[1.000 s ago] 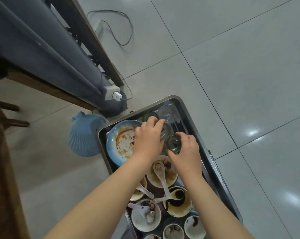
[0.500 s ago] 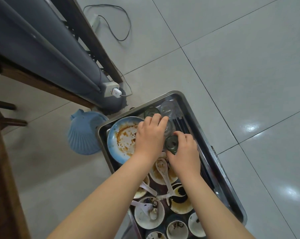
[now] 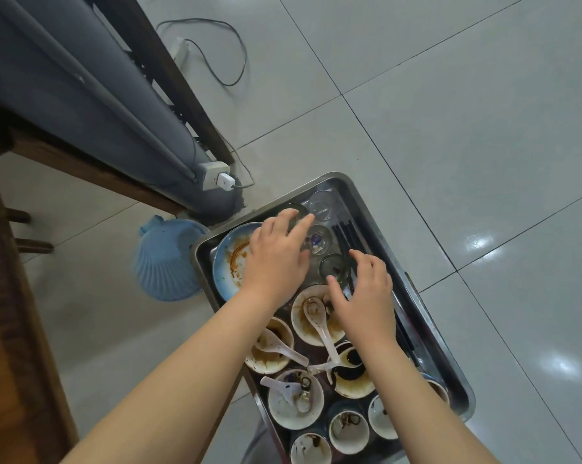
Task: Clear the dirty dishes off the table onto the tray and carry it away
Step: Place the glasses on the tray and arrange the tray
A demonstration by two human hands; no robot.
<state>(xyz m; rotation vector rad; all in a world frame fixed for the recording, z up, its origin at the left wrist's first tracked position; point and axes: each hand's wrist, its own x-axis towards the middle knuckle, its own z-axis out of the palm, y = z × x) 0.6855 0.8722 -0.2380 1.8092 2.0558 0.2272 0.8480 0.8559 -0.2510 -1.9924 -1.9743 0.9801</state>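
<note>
Dirty dishes are all found on the tray: bowls with spoons at its near end, blue plate and glasses at its far end. Over the glasses the left hand is spread, nothing gripped. Just beside one glass the right hand is held with fingers apart, empty.

Risk judged: the crowded glasses could be knocked over by a nudge. Loose spoons could be slid off on lifting.

One metal tray is counted; one blue plate is seen on it; four glasses are counted, one half hidden; eight soiled bowls and four white spoons are tallied; the dark chopsticks cannot be numbered.
</note>
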